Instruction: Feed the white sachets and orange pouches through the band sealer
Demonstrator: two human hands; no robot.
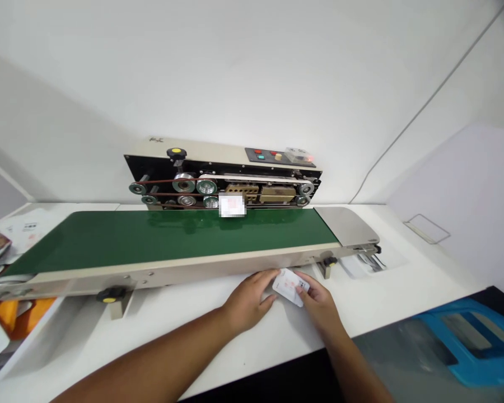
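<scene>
A small white packet (289,286) with faint red and black print lies tilted between my hands, just in front of the conveyor. My right hand (320,307) pinches its right side, thumb on top and fingers behind. At the upper left corner, the fingertips of my left hand (247,301) grip the edge, with the thumb close to the left side. Behind them stands a band sealing machine (222,168) with rollers, belts and a control panel (273,157). A pixelated white packet (232,205) sits at its sealing belts, above the green conveyor belt (185,232).
A white bin (33,341) with orange and white packets stands at the lower left. More packets (23,232) lie behind the conveyor's left end. Black knobs (111,294) stick out along the conveyor front. A blue-lidded container (466,336) is at the lower right, below the white table (424,268).
</scene>
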